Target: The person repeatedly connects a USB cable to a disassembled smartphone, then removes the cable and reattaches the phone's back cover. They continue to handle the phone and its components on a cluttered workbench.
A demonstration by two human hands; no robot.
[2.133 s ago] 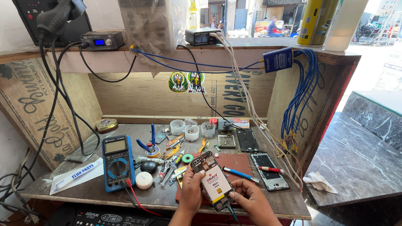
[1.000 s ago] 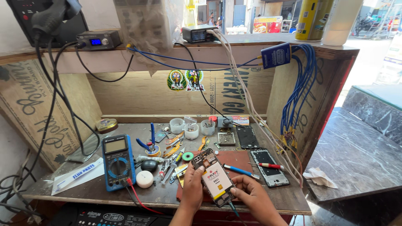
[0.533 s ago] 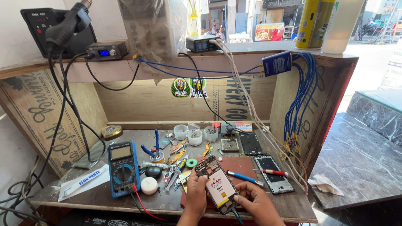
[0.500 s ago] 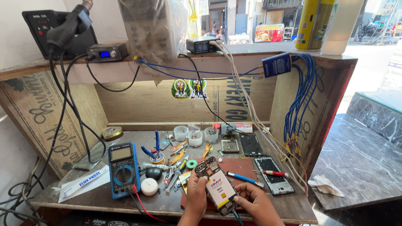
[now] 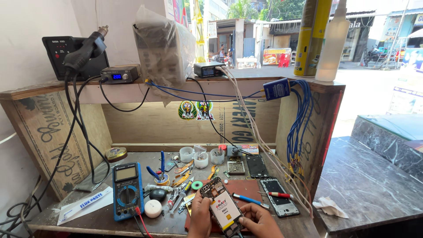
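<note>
Nearest the camera, both hands work on an opened smartphone with its back cover removed and a white-labelled battery exposed (image 5: 221, 208). The left hand (image 5: 200, 219) closes its grip on the phone's left edge, thumb lying on the body. The right hand (image 5: 260, 221) closes its grip on the lower right end; whether it also pinches a small tool cannot be told. The phone's long axis runs diagonally, its camera end pointing away and to the left, its lower end toward the right hand. It lies over a reddish-brown work mat (image 5: 246, 187) on the wooden surface (image 5: 103, 218).

Just right of the phone lie a blue-handled screwdriver (image 5: 247, 199), a red-handled screwdriver (image 5: 276, 194) and a flat glossy black phone frame (image 5: 279, 202). To the left stand a blue rectangular digital multimeter (image 5: 127, 190), a small round white puck (image 5: 153, 208) and scattered metal tweezers and pliers (image 5: 178, 192).

Farther back sit three small translucent plastic cups (image 5: 201, 156) and a second dark phone panel (image 5: 256, 165).

On the top shelf rest a black hot-air station with handpiece (image 5: 75, 55), a small power supply with blue digits (image 5: 119, 74), and a blue box trailing blue cables (image 5: 276, 89).
</note>
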